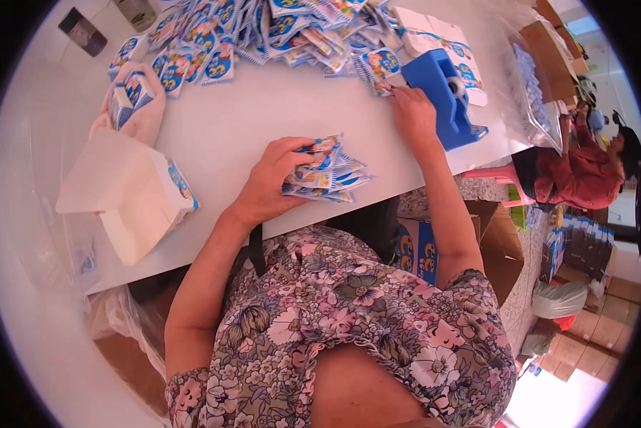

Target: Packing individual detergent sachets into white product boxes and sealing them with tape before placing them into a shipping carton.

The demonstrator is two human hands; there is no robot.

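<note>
My left hand is closed around a stack of small printed packets near the table's front edge. Its fingers lie over the top of the stack, with the thumb side hidden. Farther right, my right hand reaches forward, fingertips pinching the lower edge of a single blue and white packet. That packet lies at the right end of a large heap of similar packets. Just right of my right hand stands a blue tape dispenser, close to my wrist.
An open white carton stands on the table at left. Behind it is a pink pouch-like holder with packets inside. Flattened printed cartons lie beyond the dispenser. A dark cylinder sits at far left. Another person sits at right, near cardboard boxes.
</note>
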